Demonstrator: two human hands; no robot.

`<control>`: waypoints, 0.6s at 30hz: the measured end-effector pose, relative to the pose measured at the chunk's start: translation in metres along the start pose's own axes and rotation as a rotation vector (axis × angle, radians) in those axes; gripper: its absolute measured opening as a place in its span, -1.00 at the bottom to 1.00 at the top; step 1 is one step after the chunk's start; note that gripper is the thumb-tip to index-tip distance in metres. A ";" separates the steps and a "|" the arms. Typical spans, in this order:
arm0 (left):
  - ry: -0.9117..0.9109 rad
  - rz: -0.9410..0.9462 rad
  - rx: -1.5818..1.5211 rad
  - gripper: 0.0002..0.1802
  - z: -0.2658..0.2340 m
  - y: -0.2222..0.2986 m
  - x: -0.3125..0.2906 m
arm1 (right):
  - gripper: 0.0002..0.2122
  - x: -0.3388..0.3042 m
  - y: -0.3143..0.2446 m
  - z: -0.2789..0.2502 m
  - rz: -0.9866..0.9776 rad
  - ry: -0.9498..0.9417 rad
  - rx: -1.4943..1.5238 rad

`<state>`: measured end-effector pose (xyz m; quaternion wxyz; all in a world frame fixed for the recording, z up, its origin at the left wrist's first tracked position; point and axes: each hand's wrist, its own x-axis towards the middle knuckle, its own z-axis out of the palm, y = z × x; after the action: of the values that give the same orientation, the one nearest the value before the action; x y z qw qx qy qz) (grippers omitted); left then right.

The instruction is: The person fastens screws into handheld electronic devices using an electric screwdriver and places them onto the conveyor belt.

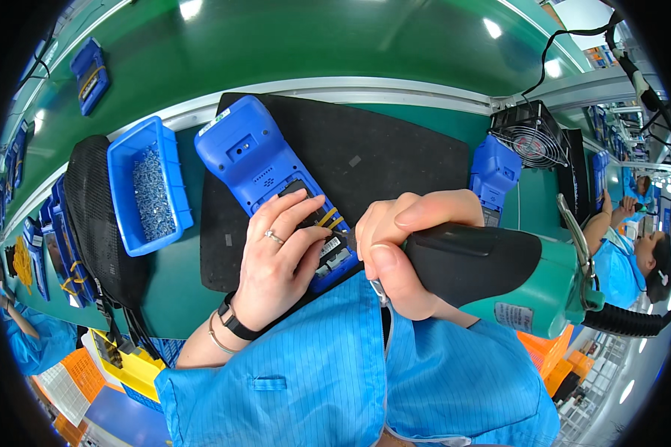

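Observation:
A blue handheld terminal [257, 149] lies face down and slanted on a black mat [395, 141], its rear compartment uncovered. Bent over that compartment, my left hand [279, 237] presses on the terminal, with thumb and fingertips drawn together beside two yellow strips [329, 218]. Whether something small sits between those fingertips cannot be seen. My right hand [417, 238] is wrapped around the front of a green and black electric screwdriver [492, 272], held level above the terminal's lower end. My fingers and the terminal's edge hide the screwdriver's tip.
Left of the mat stand a blue bin [153, 186] of screws and a black mesh bag [101, 216]. A second blue terminal [494, 171] and a fan [529, 134] are at the right. Another terminal [89, 77] lies on the green surface beyond the rail. A co-worker [622, 253] sits far right.

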<state>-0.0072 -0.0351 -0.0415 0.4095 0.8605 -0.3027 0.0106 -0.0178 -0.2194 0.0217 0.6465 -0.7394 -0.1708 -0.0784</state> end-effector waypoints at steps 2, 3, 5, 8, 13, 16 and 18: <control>0.009 0.003 0.006 -0.78 0.000 0.000 0.001 | -0.59 0.000 0.000 0.001 0.001 0.002 -0.003; 0.007 0.004 0.008 -0.78 0.000 0.000 0.001 | -0.59 0.000 0.000 0.001 0.002 0.003 -0.004; 0.005 0.004 0.011 -0.78 0.000 0.001 0.001 | -0.59 0.000 0.000 0.002 0.003 0.006 -0.007; 0.005 0.005 0.013 -0.78 0.000 0.001 0.002 | -0.60 0.000 0.000 0.002 0.005 0.011 -0.012; 0.012 0.010 0.007 -0.77 0.000 -0.001 0.000 | -0.61 0.000 0.002 0.005 0.009 0.012 -0.011; 0.000 0.012 0.016 -0.77 0.000 0.000 0.001 | -0.62 0.000 0.003 0.005 0.012 0.018 -0.018; 0.000 0.015 0.015 -0.77 0.000 0.000 0.001 | -0.61 0.002 0.006 0.004 -0.022 0.014 0.015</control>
<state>-0.0066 -0.0358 -0.0413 0.4031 0.8612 -0.3091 0.0159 -0.0144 -0.2163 0.0162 0.6525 -0.7319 -0.1747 -0.0894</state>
